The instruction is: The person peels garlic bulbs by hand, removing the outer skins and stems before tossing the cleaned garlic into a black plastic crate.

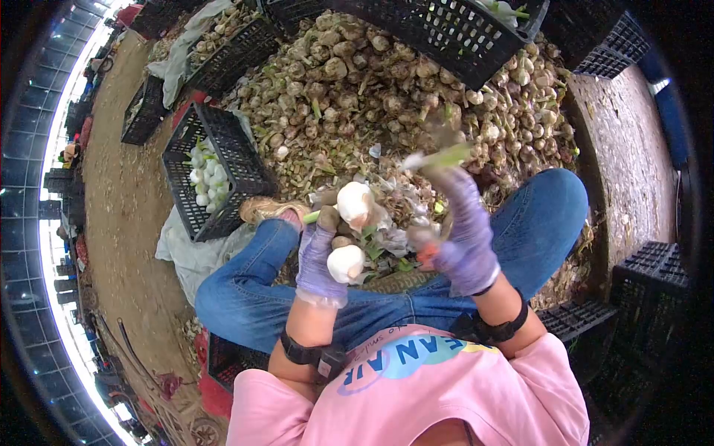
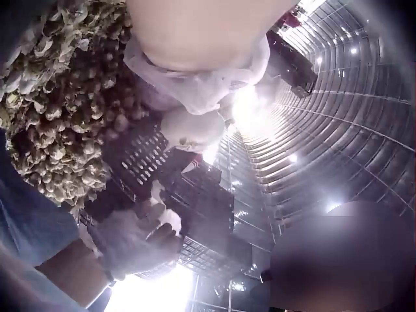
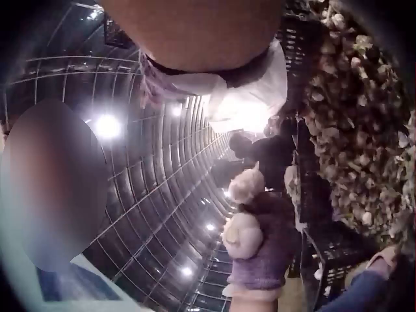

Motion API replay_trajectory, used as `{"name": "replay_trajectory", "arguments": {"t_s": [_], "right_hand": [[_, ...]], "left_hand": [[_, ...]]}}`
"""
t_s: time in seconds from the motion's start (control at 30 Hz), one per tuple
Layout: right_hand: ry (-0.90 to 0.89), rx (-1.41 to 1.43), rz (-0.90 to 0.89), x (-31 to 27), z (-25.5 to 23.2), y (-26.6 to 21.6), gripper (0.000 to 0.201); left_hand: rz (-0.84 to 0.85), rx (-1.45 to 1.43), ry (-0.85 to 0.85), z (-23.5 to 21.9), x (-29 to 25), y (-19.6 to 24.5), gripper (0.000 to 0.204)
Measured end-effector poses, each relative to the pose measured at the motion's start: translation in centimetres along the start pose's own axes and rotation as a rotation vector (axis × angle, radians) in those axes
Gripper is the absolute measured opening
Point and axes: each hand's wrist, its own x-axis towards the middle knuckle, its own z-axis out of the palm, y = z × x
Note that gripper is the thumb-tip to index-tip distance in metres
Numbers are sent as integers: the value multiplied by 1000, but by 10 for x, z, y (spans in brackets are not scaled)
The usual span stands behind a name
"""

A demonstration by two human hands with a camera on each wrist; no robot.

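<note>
My left hand [image 1: 316, 256], in a purple glove with grey fingers, holds two white garlic bulbs. The upper garlic bulb [image 1: 355, 202] sits by the fingertips, the lower garlic bulb [image 1: 346, 264] against the palm side. A cut green stem [image 1: 311, 217] pokes out beside its fingers. My right hand [image 1: 467, 238], gloved alike, is blurred, with thumb and fingers apart. It holds an orange-red thing [image 1: 428, 255] near the thumb, whose kind is blurred. A white and green garlic stalk [image 1: 440, 157] overlaps its fingertips. In the right wrist view the left glove [image 3: 260, 253] shows with both bulbs.
A large heap of untrimmed garlic [image 1: 349, 82] lies ahead, with peelings [image 1: 394, 193] between the legs. A black crate [image 1: 216, 141] with white bulbs [image 1: 208, 178] stands at left. Another black crate [image 1: 439, 33] sits over the heap. Stacked crates [image 1: 647, 290] stand at right.
</note>
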Motion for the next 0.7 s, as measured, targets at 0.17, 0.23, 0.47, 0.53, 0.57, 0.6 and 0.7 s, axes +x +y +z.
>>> {"name": "replay_trajectory", "arguments": {"t_s": [0.17, 0.23, 0.47, 0.53, 0.57, 0.6, 0.7], "right_hand": [[-92, -154, -79, -2, 27, 0, 54], [-74, -114, -113, 0, 29, 0, 44], [56, 837, 620, 11, 8, 29, 27], [-66, 745, 596, 7, 8, 31, 31], [-171, 356, 399, 4, 10, 31, 36], [-266, -37, 192, 2, 12, 33, 41], [-401, -415, 385, -2, 18, 45, 51]], "left_hand": [[-18, 97, 161, 11, -5, -14, 41], [120, 393, 207, 18, -7, -18, 40], [166, 446, 111, 6, -1, -9, 41], [181, 495, 163, 8, 0, -6, 40], [178, 495, 162, 6, 2, -6, 40], [198, 500, 200, 5, 6, -6, 40], [223, 478, 271, -9, 34, -3, 38]]}}
